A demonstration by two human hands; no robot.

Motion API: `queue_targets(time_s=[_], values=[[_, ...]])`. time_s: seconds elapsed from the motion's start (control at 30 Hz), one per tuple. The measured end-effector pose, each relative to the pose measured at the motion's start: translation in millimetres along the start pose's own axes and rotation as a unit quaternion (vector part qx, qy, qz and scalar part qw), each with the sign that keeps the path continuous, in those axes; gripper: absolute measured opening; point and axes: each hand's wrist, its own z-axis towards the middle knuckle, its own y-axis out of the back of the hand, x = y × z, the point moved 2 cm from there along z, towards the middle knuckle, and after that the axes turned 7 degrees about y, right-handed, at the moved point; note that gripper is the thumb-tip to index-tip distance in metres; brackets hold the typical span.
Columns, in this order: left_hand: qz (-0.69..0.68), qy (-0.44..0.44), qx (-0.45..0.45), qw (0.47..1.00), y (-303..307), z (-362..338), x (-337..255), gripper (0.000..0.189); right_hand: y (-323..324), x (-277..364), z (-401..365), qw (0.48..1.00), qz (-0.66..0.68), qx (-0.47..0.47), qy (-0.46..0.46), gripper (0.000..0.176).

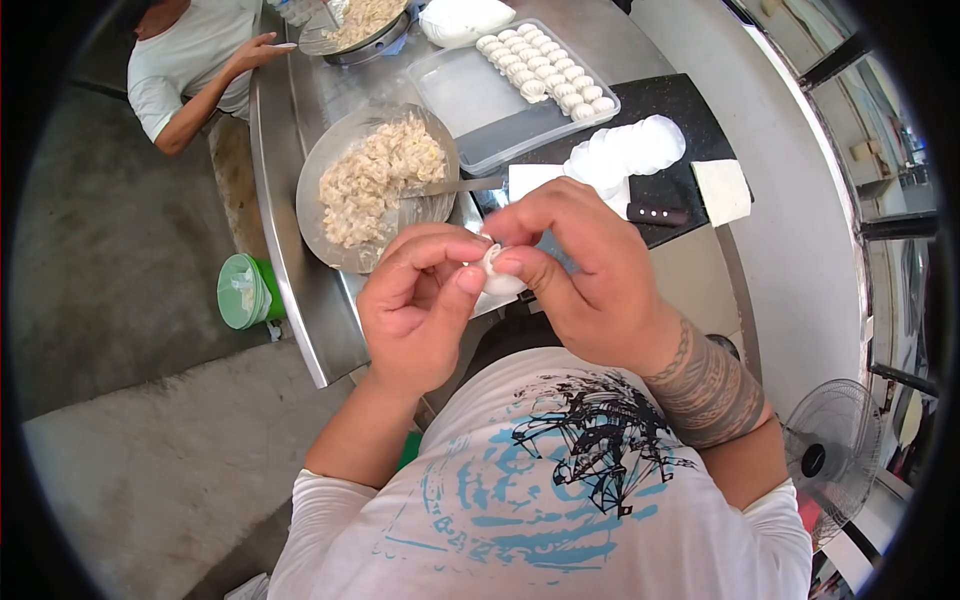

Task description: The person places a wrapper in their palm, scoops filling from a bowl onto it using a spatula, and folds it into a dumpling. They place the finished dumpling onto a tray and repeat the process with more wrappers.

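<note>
A small white dumpling (503, 283) is held in front of my chest, pinched at its gathered top between both hands. My left hand (415, 300) grips its left side with thumb and forefinger. On the other side, my right hand (585, 265) presses the edge with thumb and fingers; its fingertips are slightly blurred. Just beyond lies a wide metal bowl (312, 220) of pale, chunky filling (375, 180). A flat metal spatula (455, 187) rests with its blade in the filling. Round white wrappers (650, 145) overlap on the dark board at the right.
A plastic tray (470, 160) holds rows of finished dumplings (540, 60). A dark-handled knife (657, 214) lies by a white slab (722, 192). Another person (195, 75) stands across the steel table (272, 150), near a second bowl (370, 45). A green bucket (240, 290) and a fan (835, 455) flank me.
</note>
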Motion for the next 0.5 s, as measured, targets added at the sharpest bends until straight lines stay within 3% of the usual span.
queue_targets(time_s=[0.03, 0.13, 0.2, 0.27, 0.33, 0.37, 0.43, 0.5], values=[[0.027, -0.006, 0.01, 1.0, -0.4, 2.7, 0.3, 0.027, 1.4, -1.7, 0.4, 1.0, -0.007, -0.005, 0.009, 0.005], [-0.077, 0.099, -0.041, 0.991, -14.3, 12.7, 2.6, 0.033, 14.3, -10.9, 3.4, 0.998, -0.034, -0.004, 0.052, 0.008], [-0.266, 0.276, 0.012, 0.924, -25.3, 16.2, 7.2, 0.039, 25.1, -19.8, 4.0, 0.991, -0.083, 0.009, 0.105, 0.012], [-0.452, 0.391, 0.093, 0.796, -33.4, 18.6, 16.8, 0.04, 34.7, -28.2, 2.4, 0.983, -0.115, 0.02, 0.139, 0.015], [-0.425, 0.375, 0.068, 0.821, -42.7, 26.2, 24.0, 0.038, 43.9, -37.8, -4.7, 0.98, -0.13, 0.028, 0.15, 0.016], [-0.393, 0.37, 0.059, 0.84, -48.2, 34.3, 25.4, 0.038, 58.8, -54.7, -14.3, 0.964, -0.161, 0.105, 0.182, 0.035], [-0.373, 0.361, 0.068, 0.852, -50.1, 49.5, 38.7, 0.039, 84.1, -61.2, -18.3, 0.986, -0.078, 0.122, 0.079, 0.059], [-0.342, 0.353, 0.075, 0.868, -50.7, 62.2, 46.1, 0.042, 112.2, -79.0, -29.7, 0.991, 0.028, 0.128, 0.002, 0.102]])
